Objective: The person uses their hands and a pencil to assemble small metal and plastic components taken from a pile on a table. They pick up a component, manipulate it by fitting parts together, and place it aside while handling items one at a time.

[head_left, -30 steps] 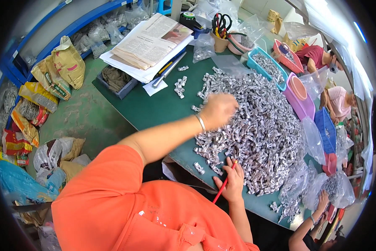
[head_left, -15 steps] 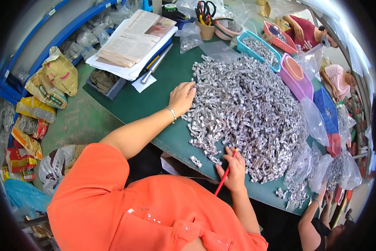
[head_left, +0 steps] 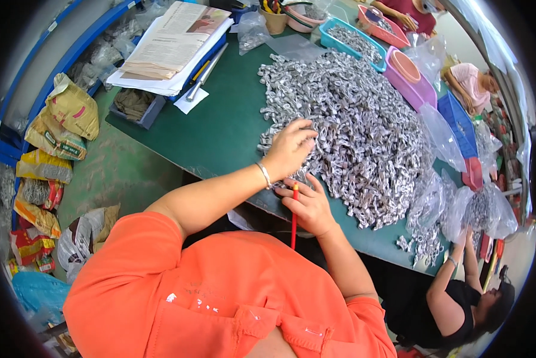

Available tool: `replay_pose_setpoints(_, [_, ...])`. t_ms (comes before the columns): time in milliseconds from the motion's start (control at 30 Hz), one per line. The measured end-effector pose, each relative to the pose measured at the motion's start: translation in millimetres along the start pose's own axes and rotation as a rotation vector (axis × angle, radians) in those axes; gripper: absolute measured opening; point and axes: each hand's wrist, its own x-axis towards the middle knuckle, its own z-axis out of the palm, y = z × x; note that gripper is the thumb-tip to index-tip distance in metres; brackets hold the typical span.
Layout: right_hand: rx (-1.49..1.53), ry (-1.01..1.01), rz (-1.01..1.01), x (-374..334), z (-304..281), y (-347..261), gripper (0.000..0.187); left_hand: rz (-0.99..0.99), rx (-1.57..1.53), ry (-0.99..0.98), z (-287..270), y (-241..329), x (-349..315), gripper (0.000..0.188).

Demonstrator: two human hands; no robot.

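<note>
A large heap of small grey metal clips or links lies on the green tabletop. My left hand is at the near left edge of the heap, its curved fingers slightly apart over the pieces. Just below it, close to the table's front edge, my right hand has a slim red stick with a yellow tip lodged in its grip. Its fingers reach toward a few metal pieces that are mostly hidden under both hands.
Newspapers and papers lie at the far left above a grey bin. A turquoise basket, a purple tray and a blue bin line the far side. Plastic bags of parts lie right. Co-workers sit beyond and at right.
My left hand has come nearer along the heap's left edge, toward my right hand. My right hand has shifted left with the red stick. The view has shifted slightly.
</note>
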Motion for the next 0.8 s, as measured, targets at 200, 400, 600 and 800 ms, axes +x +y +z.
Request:
replay_pose_setpoints(200, [0.035, 0.132, 0.205, -46.1, -24.2, 11.0, 0.016, -0.058, 0.205, 0.129, -56.9, -9.8, -11.8, 0.046])
replay_pose_setpoints(400, [0.170, 0.325, 0.444, -53.9, -21.0, -8.5, 0.019, -0.094, 0.629, -0.319, -33.4, 9.5, -72.9, 0.130])
replay_pose_setpoints(600, [0.165, 0.630, 0.545, -64.1, -13.4, -11.4, 0.012, -0.091, 0.673, -0.144, -8.8, 7.4, -80.5, 0.125])
replay_pose_setpoints(800, [0.239, 0.716, 0.640, -73.9, -6.2, -12.3, 0.015, -0.065, 0.696, -0.144, -11.4, 15.7, -80.0, 0.125])
